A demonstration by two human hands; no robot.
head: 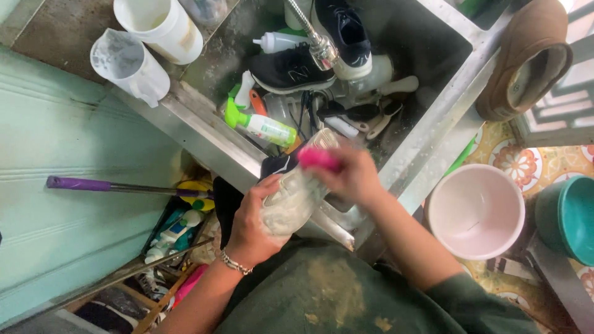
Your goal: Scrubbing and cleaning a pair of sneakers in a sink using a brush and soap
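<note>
Gripping a soapy shoe (toe toward sink), left hand; right hand clutches pink brush

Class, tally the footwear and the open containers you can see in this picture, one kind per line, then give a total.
Dark sneakers in the sink: 2
Light shoe in hands: 1
Brown slipper: 1
White jugs: 2
Basins: 2
Total: 8
</note>
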